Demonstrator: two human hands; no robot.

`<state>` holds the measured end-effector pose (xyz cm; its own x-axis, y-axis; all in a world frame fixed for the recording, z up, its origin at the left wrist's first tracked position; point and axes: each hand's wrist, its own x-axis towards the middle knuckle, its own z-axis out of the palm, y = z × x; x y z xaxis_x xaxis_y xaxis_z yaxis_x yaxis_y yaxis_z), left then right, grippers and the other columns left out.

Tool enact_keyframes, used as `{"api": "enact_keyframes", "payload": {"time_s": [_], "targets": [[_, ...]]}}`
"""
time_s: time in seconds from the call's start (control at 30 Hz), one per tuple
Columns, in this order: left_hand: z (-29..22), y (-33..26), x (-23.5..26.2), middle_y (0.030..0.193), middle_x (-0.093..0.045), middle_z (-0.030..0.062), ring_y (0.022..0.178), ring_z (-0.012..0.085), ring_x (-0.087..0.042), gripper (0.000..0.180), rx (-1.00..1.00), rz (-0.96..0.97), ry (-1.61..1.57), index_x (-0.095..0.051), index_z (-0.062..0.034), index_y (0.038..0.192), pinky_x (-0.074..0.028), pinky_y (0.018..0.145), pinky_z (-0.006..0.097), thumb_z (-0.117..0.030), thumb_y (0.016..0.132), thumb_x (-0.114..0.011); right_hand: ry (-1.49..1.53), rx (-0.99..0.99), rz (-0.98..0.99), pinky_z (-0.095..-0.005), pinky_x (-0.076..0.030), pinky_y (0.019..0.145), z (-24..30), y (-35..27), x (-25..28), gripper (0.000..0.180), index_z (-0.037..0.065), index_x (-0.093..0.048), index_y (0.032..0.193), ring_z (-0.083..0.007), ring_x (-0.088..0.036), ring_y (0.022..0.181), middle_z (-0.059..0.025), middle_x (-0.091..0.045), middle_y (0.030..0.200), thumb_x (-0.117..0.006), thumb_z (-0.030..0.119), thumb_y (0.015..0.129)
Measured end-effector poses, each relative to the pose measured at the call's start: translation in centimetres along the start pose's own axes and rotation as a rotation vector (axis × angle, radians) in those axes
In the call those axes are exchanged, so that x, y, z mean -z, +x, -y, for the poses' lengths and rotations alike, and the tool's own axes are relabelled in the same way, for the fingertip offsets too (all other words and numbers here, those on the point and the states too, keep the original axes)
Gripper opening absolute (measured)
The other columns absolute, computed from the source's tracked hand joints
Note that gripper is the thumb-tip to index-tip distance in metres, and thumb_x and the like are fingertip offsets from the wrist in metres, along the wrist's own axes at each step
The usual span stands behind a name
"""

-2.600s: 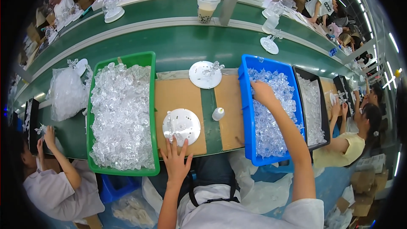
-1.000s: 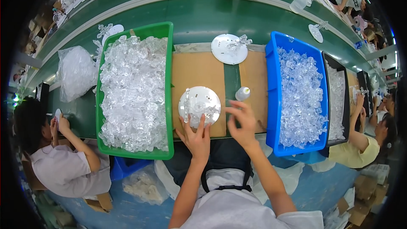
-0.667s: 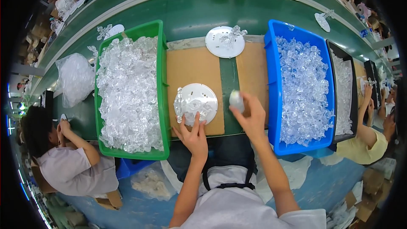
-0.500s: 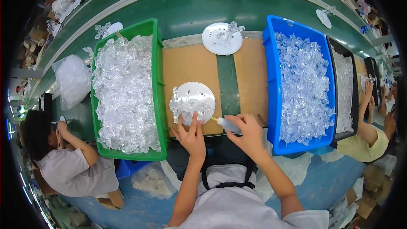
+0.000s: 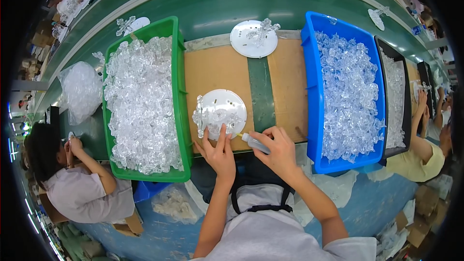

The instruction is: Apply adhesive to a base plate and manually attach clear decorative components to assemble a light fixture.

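To the left of the green bin (image 5: 181, 106) there lies a bulky clear plastic bag (image 5: 79, 92). A co-worker (image 5: 89, 191) in a pale grey shirt sits at the bin's lower left. Below the bin, on the blue floor (image 5: 166, 239), another plastic bag with beige contents (image 5: 175, 205) is lying.

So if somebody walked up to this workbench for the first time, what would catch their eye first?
Probably the big green bin on the left and the blue bin on the right, both heaped with clear, glassy pieces. Between them, the left hand has its fingers at the near edge of a white disc, while the right hand holds a small bottle, its yellow tip toward the disc.
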<state>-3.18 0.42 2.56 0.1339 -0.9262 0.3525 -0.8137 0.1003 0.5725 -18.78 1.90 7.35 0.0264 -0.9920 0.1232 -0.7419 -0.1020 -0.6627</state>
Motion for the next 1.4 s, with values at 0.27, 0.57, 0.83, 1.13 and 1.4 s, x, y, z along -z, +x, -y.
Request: {"api": "enact_keyframes", "payload": {"time_s": [0.27,0.57,0.83,1.13,1.4], "targets": [[0.4,-0.1,-0.2,0.119,-0.051,0.0181,0.112,0.0325,-0.049,0.031,-0.015,0.009,0.024,-0.067,-0.0205,0.111,-0.024,0.103,0.060,-0.018,0.080,-0.066,0.013,-0.070,-0.067,-0.0329,-0.047,0.062,-0.2,-0.1,-0.5,0.038,0.016,-0.069,0.100,-0.0223,-0.055,0.074,-0.0050,-0.054,0.078,-0.074,0.010,0.063],[0.1,0.0,-0.1,0.114,-0.050,0.0174,0.116,0.0391,-0.045,0.029,0.006,0.008,0.006,-0.069,-0.0156,0.107,-0.023,0.105,0.054,-0.011,0.079,-0.067,-0.004,-0.127,-0.132,-0.0322,-0.046,0.061,-0.6,0.0,-0.6,0.036,0.015,-0.069,0.100,-0.0216,-0.056,0.071,-0.0051,-0.056,0.077,-0.075,0.011,0.064],[0.4,-0.1,-0.3,0.119,-0.051,0.0187,0.112,0.0328,-0.049,0.030,-0.007,-0.004,0.011,-0.067,-0.0192,0.109,-0.023,0.103,0.059,-0.017,0.079,-0.067,0.005,-0.137,-0.148,-0.0321,-0.046,0.060,-0.6,0.1,-0.8,0.036,0.016,-0.070,0.099,-0.0214,-0.056,0.070,-0.0053,-0.056,0.075,-0.075,0.011,0.064],[-0.1,0.0,-0.2,0.115,-0.050,0.0177,0.117,0.0395,-0.044,0.029,0.018,0.010,-0.003,-0.069,-0.0161,0.107,-0.023,0.106,0.054,-0.011,0.078,-0.068,-0.002,-0.089,-0.093,-0.0311,-0.046,0.060,-0.5,-0.1,-0.5,0.037,0.017,-0.070,0.099,-0.0205,-0.056,0.070,-0.0054,-0.055,0.075,-0.075,0.011,0.063],[0.2,-0.3,-0.5,0.120,-0.049,0.0187,0.114,0.0330,-0.048,0.031,0.006,0.004,0.031,-0.067,-0.0213,0.111,-0.021,0.103,0.061,-0.018,0.080,-0.067,0.073,-0.175,-0.118,-0.0303,-0.046,0.061,0.6,-1.1,-0.1,0.038,0.015,-0.069,0.101,-0.0214,-0.056,0.070,-0.0061,-0.054,0.078,-0.076,0.014,0.063]]}}
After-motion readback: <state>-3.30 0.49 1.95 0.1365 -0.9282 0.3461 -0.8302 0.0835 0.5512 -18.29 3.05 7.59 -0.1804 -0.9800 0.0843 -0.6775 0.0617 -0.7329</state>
